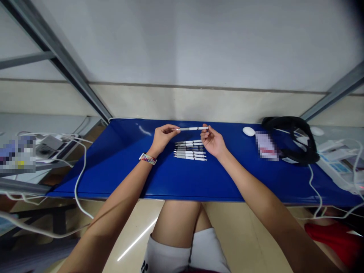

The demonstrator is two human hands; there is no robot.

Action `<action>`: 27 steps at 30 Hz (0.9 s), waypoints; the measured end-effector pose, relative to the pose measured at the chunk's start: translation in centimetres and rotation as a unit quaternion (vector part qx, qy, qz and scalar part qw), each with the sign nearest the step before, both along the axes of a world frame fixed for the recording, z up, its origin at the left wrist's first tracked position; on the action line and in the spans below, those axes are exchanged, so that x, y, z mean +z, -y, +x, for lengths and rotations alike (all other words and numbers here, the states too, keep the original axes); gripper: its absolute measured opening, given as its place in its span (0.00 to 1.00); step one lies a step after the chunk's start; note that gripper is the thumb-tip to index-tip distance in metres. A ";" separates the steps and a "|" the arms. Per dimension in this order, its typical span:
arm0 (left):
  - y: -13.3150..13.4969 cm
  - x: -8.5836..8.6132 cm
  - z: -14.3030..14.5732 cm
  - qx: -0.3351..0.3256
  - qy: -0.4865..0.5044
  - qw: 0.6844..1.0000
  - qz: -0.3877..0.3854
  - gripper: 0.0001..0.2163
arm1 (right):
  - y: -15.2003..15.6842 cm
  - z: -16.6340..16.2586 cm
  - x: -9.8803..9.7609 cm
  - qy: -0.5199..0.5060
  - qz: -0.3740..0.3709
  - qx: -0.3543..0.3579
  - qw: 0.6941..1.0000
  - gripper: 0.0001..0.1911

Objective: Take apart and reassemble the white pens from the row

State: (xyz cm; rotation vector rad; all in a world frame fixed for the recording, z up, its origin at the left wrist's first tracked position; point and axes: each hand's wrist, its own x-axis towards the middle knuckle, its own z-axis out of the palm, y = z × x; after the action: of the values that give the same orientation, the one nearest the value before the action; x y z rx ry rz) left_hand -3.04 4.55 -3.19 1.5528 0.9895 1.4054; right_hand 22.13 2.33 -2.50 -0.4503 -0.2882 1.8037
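A white and grey pen (191, 129) is held level above the blue table (182, 182), between both hands. My left hand (164, 137) pinches its pointed end, and my right hand (212, 140) pinches the other end, the remaining fingers curled. Just below lie several similar pens (190, 154) in a stack of rows on the tabletop, their tips toward the left. The right ends of the upper ones sit close to my right hand. A patterned band circles my left wrist.
On the right are a white oval object (248, 131), a blurred packet (266, 146) and a black strap-like headset (292, 140) with a white cable. White cables (82, 178) hang over the left edge. Grey metal frame bars (82, 87) stand at both sides, before a pale wall.
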 end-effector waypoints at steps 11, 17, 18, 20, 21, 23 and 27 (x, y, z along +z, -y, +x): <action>-0.1 0.0 -0.1 0.004 0.006 1.000 0.000 0.13 | 0.0 -0.1 0.1 0.018 0.008 0.008 1.000 0.06; 0.0 0.0 0.0 0.001 0.001 1.000 0.003 0.13 | 0.1 -0.2 0.3 -0.004 -0.002 -0.001 1.000 0.16; 0.0 0.0 0.0 0.000 0.002 1.000 0.003 0.13 | 0.1 -0.2 0.3 0.002 0.001 -0.002 1.000 0.15; 0.1 0.0 0.1 -0.002 0.004 1.000 0.004 0.12 | 0.2 -0.1 0.3 0.021 0.011 -0.009 1.000 0.11; 0.1 0.0 0.2 -0.004 0.006 1.000 0.004 0.12 | 0.2 -0.1 0.2 0.030 0.016 -0.014 0.999 0.09; 0.2 0.1 0.3 -0.009 0.008 1.000 0.001 0.12 | 0.3 -0.2 0.1 0.040 0.020 -0.020 0.999 0.06; 0.4 0.1 0.4 -0.014 0.007 1.000 -0.002 0.12 | 0.3 -0.2 0.2 0.019 0.013 -0.027 0.999 0.09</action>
State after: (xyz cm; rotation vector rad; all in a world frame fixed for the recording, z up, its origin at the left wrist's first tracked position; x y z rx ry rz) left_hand -2.62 4.20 -3.06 1.5467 0.9590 1.3930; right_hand 21.93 2.03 -2.27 -0.4694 -0.3236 1.7389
